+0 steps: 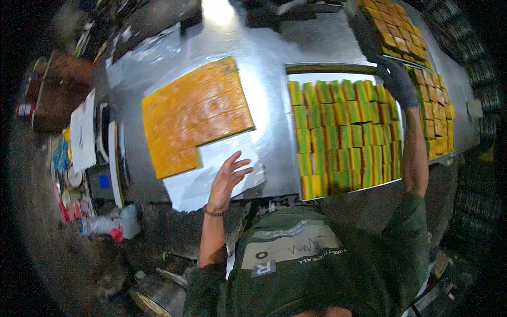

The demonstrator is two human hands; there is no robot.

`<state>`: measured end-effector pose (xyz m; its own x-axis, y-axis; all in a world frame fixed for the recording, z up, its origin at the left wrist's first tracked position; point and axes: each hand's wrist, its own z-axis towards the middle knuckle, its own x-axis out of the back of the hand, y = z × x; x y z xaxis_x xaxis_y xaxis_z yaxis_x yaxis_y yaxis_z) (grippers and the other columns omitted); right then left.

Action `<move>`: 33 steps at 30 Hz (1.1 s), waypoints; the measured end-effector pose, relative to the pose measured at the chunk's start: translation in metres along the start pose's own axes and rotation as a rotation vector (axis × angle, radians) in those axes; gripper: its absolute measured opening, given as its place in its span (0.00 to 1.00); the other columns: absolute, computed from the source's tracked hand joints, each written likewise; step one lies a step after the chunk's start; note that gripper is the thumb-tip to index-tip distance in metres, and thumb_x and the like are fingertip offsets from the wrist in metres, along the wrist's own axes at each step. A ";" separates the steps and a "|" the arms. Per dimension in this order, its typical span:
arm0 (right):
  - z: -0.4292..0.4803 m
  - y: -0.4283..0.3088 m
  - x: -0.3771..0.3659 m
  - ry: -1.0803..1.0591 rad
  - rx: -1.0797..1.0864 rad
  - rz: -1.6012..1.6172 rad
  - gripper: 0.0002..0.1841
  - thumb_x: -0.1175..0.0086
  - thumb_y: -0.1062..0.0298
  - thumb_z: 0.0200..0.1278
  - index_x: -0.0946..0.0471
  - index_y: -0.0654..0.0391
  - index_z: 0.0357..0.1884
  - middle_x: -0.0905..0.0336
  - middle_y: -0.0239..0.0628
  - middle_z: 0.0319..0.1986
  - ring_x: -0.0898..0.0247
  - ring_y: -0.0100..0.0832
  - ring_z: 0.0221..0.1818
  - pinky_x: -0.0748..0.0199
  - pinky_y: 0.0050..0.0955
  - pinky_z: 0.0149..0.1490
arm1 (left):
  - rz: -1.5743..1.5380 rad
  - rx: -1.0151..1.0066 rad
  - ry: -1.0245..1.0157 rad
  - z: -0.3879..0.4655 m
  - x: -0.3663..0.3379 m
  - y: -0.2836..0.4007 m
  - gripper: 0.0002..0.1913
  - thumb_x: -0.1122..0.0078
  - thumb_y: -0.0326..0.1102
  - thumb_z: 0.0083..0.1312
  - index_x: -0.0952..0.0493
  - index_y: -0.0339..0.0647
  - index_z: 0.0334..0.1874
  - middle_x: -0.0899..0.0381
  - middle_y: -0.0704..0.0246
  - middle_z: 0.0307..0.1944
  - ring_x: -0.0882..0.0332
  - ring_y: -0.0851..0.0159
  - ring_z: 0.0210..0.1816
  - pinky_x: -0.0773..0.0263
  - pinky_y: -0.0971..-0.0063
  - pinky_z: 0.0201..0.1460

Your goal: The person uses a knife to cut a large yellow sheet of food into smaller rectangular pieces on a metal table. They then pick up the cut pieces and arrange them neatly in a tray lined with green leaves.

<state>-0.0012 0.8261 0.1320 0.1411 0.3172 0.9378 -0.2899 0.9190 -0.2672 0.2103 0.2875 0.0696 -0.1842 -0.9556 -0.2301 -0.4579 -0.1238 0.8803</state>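
My bare left hand [230, 180], with a bracelet at the wrist, is held with fingers apart above white paper [190, 192]. Beyond it lies a flat orange-yellow cake slab [194, 123], scored with cut lines and notched at its near right corner. My right hand [398, 81], in a dark glove, is by the far right corner of a tray [332, 69]. Blur hides whether its fingers grip anything. Standing in rows in that tray are many yellow-and-green layered cake slices [344, 134].
More cut cake pieces [433, 103] fill trays on the right, with another batch [400, 31] farther back. All rest on a shiny metal table [273, 166]. A blurred dark shape [362, 33] adjoins my right glove. Left of the table are a brown box [63, 91] and a white board [84, 132].
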 end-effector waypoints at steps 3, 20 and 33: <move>-0.023 -0.124 -0.043 0.013 -0.201 0.287 0.20 0.44 0.70 0.70 0.22 0.54 0.64 0.14 0.41 0.50 0.16 0.33 0.42 0.20 0.31 0.49 | -0.015 0.010 -0.022 -0.016 0.035 -0.006 0.40 0.57 0.67 0.75 0.40 0.43 0.78 0.26 0.56 0.67 0.25 0.54 0.65 0.36 0.59 0.68; -0.063 -0.567 -0.346 0.029 -0.211 0.024 0.33 0.47 0.52 0.68 0.33 0.69 0.65 0.30 0.59 0.61 0.36 0.53 0.65 0.36 0.48 0.66 | -0.230 -0.076 0.341 -0.142 0.206 -0.059 0.36 0.55 0.61 0.78 0.39 0.40 0.76 0.24 0.58 0.65 0.21 0.58 0.60 0.29 0.65 0.61; -0.057 -0.518 -0.193 -0.283 -0.258 0.860 0.40 0.29 0.64 0.54 0.33 0.60 0.70 0.31 0.52 0.67 0.32 0.45 0.68 0.29 0.39 0.68 | -0.902 -0.224 0.162 -0.038 0.157 -0.039 0.45 0.67 0.74 0.73 0.54 0.48 0.81 0.45 0.52 0.76 0.40 0.46 0.75 0.45 0.45 0.77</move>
<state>0.1759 0.3020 0.0763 -0.2695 0.8734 0.4056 0.0355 0.4299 -0.9022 0.2322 0.1327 0.0145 0.2892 -0.4976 -0.8178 -0.1880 -0.8671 0.4612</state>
